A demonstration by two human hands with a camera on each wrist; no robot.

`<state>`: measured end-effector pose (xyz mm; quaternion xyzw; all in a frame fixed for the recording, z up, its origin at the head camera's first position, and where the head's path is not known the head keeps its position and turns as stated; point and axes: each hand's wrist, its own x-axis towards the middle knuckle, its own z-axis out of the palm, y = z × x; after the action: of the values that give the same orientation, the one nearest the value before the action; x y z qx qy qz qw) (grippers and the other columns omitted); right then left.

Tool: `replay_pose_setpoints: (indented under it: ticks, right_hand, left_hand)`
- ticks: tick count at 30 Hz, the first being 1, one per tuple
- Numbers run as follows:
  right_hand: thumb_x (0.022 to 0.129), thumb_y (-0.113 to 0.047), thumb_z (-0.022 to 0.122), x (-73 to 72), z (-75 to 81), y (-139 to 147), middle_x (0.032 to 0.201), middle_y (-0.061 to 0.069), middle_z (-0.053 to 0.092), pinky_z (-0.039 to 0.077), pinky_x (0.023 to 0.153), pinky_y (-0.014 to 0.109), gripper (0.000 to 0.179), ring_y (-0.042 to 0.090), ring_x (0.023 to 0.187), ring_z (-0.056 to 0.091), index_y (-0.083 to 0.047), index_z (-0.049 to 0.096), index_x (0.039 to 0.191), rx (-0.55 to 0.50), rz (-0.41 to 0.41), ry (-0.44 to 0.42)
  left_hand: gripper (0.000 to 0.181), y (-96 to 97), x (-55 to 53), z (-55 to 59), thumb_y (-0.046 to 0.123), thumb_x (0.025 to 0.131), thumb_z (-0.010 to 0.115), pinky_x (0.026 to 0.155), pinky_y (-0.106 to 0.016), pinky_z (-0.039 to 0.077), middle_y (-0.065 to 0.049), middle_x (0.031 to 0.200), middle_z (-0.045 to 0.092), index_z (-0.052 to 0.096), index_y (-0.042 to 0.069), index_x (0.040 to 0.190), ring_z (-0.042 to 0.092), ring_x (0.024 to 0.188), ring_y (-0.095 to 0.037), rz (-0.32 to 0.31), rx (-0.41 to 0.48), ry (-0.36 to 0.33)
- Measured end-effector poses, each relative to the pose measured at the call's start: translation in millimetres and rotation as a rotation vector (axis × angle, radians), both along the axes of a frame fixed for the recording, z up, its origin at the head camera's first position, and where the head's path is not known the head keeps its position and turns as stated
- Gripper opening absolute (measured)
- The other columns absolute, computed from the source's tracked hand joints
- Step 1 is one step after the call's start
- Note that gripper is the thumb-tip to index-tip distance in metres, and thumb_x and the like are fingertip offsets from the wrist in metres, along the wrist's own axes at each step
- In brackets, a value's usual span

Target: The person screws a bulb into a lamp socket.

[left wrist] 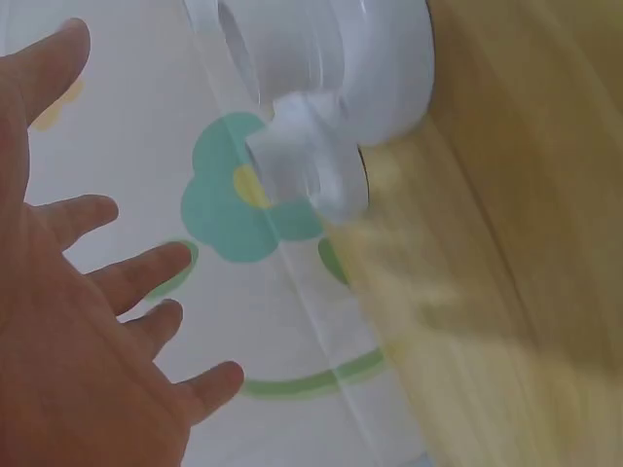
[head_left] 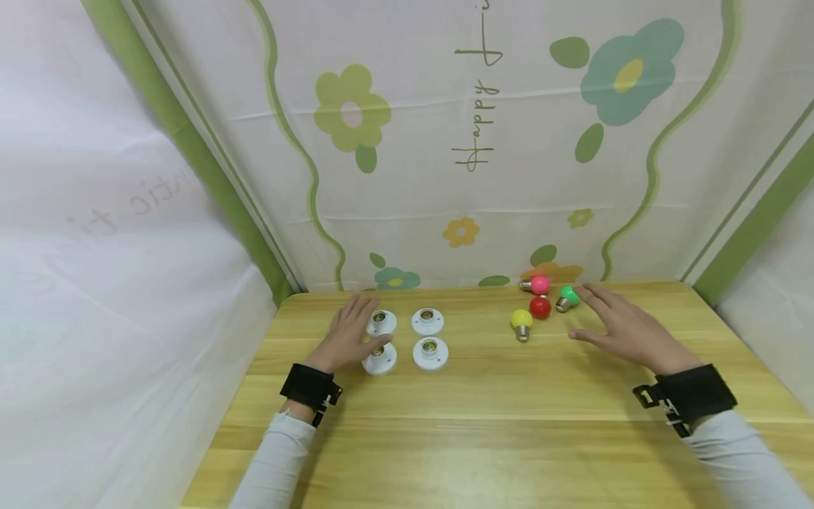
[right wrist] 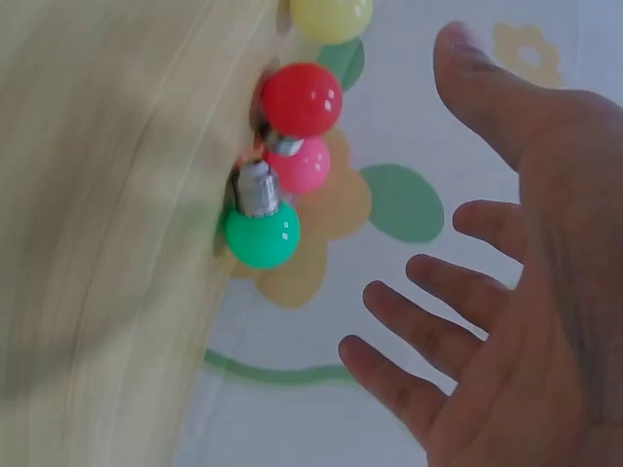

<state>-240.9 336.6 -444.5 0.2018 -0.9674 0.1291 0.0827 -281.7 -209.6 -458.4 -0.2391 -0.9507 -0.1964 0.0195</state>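
Note:
Several white round lamp holders stand in a two-by-two block on the left of the table; one lamp holder (head_left: 428, 322) is at the back right of the block, another lamp holder (head_left: 430, 353) in front of it. My left hand (head_left: 346, 336) hovers over the left pair with fingers spread, partly hiding them. To the right lie a yellow bulb (head_left: 521, 320), a red bulb (head_left: 540, 307), a pink bulb (head_left: 540, 285) and a green bulb (right wrist: 263, 235). My right hand (head_left: 626, 330) is held above the table beside the green bulb, fingers extended, holding nothing.
The wooden table (head_left: 407, 438) ends at the back against a white curtain (head_left: 407, 177) printed with flowers and lettering. More white fabric (head_left: 127, 283) hangs at the left. Each wrist wears a black strap, the left strap (head_left: 310, 387) and the right strap (head_left: 693, 396).

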Motion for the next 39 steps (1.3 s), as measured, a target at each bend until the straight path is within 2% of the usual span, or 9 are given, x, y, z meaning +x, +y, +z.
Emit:
replay_pose_setpoints:
  ticks: [4, 9, 18, 23, 30, 39]
  right_hand:
    - [0.098, -0.047, 0.076, -1.1, -3.4, -11.8, 0.159, 0.033, 0.043, 0.046, 0.104, 0.075, 0.086, 0.058, 0.141, 0.045, 0.000, 0.042, 0.161, -0.016, 0.009, 0.022]
    - [0.099, -0.040, 0.077, -3.5, -7.6, -26.0, 0.155, 0.032, 0.049, 0.046, 0.106, 0.074, 0.075, 0.057, 0.140, 0.047, -0.002, 0.048, 0.158, -0.042, 0.020, 0.047]
    - [0.098, -0.026, 0.079, -11.0, -17.3, -49.4, 0.148, 0.029, 0.057, 0.050, 0.106, 0.070, 0.061, 0.053, 0.136, 0.054, 0.003, 0.058, 0.147, -0.097, 0.080, 0.072]
    - [0.099, -0.022, 0.078, -16.6, -21.5, -59.5, 0.149, 0.032, 0.056, 0.049, 0.107, 0.070, 0.055, 0.055, 0.136, 0.054, 0.004, 0.061, 0.143, -0.117, 0.099, 0.065]
    - [0.097, -0.014, 0.079, -24.9, -30.8, -66.9, 0.144, 0.030, 0.060, 0.052, 0.106, 0.066, 0.050, 0.049, 0.133, 0.058, 0.005, 0.063, 0.140, -0.131, 0.116, 0.088]
    - [0.096, -0.007, 0.078, -35.6, -38.5, -79.5, 0.144, 0.032, 0.060, 0.046, 0.109, 0.069, 0.049, 0.052, 0.132, 0.056, 0.007, 0.063, 0.140, -0.151, 0.131, 0.136]
  left_hand:
    - [0.084, 8.9, -0.6, -6.1, 0.046, 0.104, 0.068, 0.128, -0.072, 0.019, -0.023, 0.170, 0.035, 0.030, 0.007, 0.168, 0.019, 0.162, -0.047, -0.033, 0.010, 0.028]
    - [0.072, 21.8, -0.9, -10.7, 0.039, 0.105, 0.069, 0.128, -0.067, 0.025, -0.020, 0.164, 0.045, 0.042, 0.005, 0.162, 0.027, 0.160, -0.043, -0.071, 0.067, 0.065]
    - [0.064, 42.8, 4.3, -20.1, 0.039, 0.106, 0.067, 0.123, -0.056, 0.042, -0.017, 0.160, 0.049, 0.048, 0.006, 0.159, 0.043, 0.152, -0.036, -0.120, 0.134, 0.030]
    - [0.066, 52.2, 8.1, -24.0, 0.041, 0.106, 0.066, 0.123, -0.055, 0.042, -0.014, 0.159, 0.050, 0.046, 0.009, 0.160, 0.045, 0.151, -0.034, -0.134, 0.143, -0.018]
    - [0.067, 61.7, 12.5, -29.1, 0.043, 0.106, 0.067, 0.123, -0.052, 0.043, -0.013, 0.160, 0.049, 0.046, 0.012, 0.161, 0.045, 0.151, -0.031, -0.146, 0.140, -0.046]
    - [0.068, 71.8, 13.9, -34.9, 0.045, 0.105, 0.068, 0.120, -0.052, 0.046, -0.015, 0.161, 0.049, 0.047, 0.011, 0.160, 0.046, 0.150, -0.033, -0.183, 0.128, -0.066]
